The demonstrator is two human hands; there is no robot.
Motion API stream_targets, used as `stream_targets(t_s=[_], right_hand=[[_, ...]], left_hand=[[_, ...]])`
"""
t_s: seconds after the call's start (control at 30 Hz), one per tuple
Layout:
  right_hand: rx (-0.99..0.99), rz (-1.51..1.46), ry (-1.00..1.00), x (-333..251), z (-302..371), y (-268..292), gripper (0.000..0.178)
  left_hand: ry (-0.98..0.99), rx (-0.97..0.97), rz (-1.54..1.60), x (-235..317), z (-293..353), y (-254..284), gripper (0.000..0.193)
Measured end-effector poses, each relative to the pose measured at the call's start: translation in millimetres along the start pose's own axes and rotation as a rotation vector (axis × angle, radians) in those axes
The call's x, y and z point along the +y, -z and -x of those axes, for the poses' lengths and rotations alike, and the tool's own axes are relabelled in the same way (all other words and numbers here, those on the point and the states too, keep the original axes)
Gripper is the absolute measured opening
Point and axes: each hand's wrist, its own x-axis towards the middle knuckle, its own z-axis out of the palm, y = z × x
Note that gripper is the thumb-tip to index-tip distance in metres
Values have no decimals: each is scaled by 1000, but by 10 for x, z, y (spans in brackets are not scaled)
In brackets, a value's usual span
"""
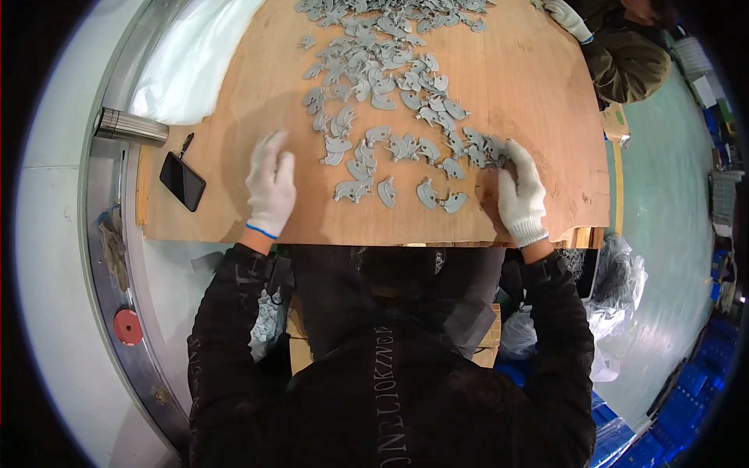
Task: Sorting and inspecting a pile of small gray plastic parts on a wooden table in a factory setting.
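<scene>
Small grey curved parts [377, 74], plastic or metal I cannot tell, lie in a long loose heap down the wooden table [261, 90]. Near the front edge a few lie apart, among them a single curved part [387, 192]. My left hand [271, 186], in a white knitted glove, is over the table left of the parts; its fingers are apart, slightly blurred at the tips, and hold nothing. My right hand [521, 191], gloved alike, is at the right end of the heap. Its fingers and thumb are spread beside a cluster of grey parts [485, 148], apparently touching it.
A black phone [182, 182] and a steel flask [131, 127] are at the left, below white plastic sheeting [191, 58]. Across the table at the far right shows another person's gloved hand [568, 19]. Clear plastic bags [620, 288] stand on the floor right of me.
</scene>
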Motion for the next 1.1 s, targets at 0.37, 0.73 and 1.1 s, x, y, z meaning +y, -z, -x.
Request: stream_targets(t_s=[0.37, 0.73, 1.1], right_hand=[[120, 117, -270, 222, 231, 126, 60], [70, 488, -119, 462, 352, 223, 46], [87, 530, -120, 416, 361, 208, 41]], left_hand=[[31, -4, 66, -46, 12, 44, 39], [-106, -8, -32, -24, 4, 45, 35], [-272, -44, -169, 49, -31, 4, 32]])
